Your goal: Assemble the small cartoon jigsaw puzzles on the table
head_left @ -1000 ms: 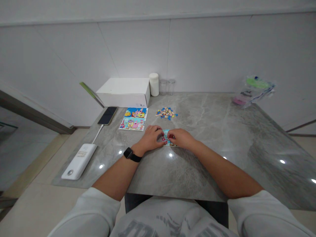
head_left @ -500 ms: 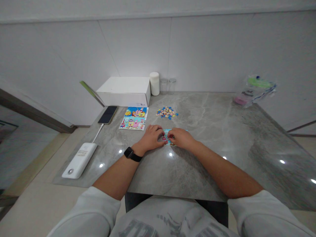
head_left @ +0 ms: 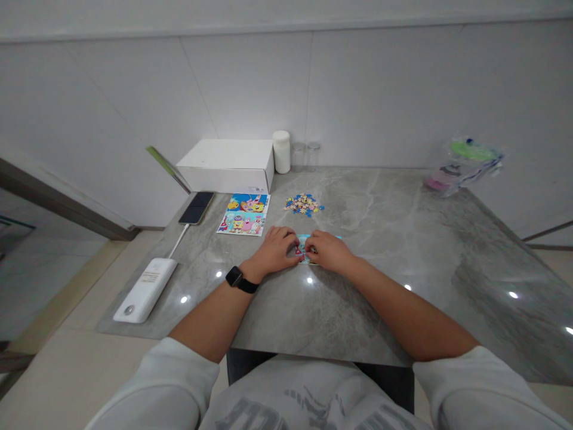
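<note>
Both my hands rest on the grey marble table, fingertips meeting over a small, partly joined patch of colourful jigsaw puzzle. My left hand, with a black watch on its wrist, has curled fingers pressed on the patch's left side. My right hand pinches its right side with bent fingers. Most of the patch is hidden under the fingers. A pile of loose puzzle pieces lies just beyond the hands. A printed cartoon picture sheet lies to the left of the pile.
A white box, a white jar and two small glass jars stand at the back by the wall. A phone is cabled to a white power bank at left. A plastic bag sits far right.
Hardly anything has changed; both hands stay on the puzzle patch with only slight finger shifts, and the view has drifted a little.
</note>
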Demonstrator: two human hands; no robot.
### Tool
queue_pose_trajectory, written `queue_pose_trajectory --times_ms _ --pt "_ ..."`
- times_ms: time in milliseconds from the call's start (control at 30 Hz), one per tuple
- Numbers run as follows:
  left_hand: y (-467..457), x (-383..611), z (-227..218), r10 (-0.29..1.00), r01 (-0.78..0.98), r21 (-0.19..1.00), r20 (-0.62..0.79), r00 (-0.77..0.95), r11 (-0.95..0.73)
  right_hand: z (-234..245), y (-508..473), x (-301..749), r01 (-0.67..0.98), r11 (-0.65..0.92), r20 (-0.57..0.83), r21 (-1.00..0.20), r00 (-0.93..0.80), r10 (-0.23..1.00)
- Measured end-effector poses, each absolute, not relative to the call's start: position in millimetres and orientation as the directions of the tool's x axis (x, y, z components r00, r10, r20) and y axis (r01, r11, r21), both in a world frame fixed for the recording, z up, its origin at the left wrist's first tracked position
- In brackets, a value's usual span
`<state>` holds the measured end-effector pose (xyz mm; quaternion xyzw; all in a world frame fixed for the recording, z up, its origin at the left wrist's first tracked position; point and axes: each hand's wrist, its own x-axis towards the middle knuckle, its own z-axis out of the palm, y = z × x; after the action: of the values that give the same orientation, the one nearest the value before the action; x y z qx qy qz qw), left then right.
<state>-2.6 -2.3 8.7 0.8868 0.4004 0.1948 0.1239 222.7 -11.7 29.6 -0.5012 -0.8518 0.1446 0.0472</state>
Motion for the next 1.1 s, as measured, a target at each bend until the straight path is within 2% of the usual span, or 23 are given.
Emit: queue_pose_trajectory --times_ms 467,633,800,1000,1100 --pt "-3.0 -1.7 10.4 0.755 0.668 0.358 0.240 0.610 -0.653 40.4 -23.6 218.5 0.881 0.438 -0.107 -0.181 -0.460 0.882" --pt "-3.0 -2.1 11.0 0.754 0.666 0.360 0.234 0.614 -0.654 46.2 -20.5 221.9 0.879 0.432 -0.127 -0.202 -0.461 0.878" --pt "-2.3 -1.9 10.3 0.743 0.631 0.401 0.251 0.621 -0.663 60.6 -8.7 242.7 0.914 0.359 -0.098 -0.187 -0.381 0.919" --pt "3.7 -9.2 12.0 0.738 0.601 0.437 0.294 0.608 -0.669 80.6 5.7 286.3 0.919 0.335 -0.030 -0.209 -0.349 0.937" --pt "8.6 -16.1 11.9 0.734 0.591 0.449 0.284 0.618 -0.671 78.7 4.7 307.0 0.924 0.339 -0.041 -0.177 -0.351 0.935"
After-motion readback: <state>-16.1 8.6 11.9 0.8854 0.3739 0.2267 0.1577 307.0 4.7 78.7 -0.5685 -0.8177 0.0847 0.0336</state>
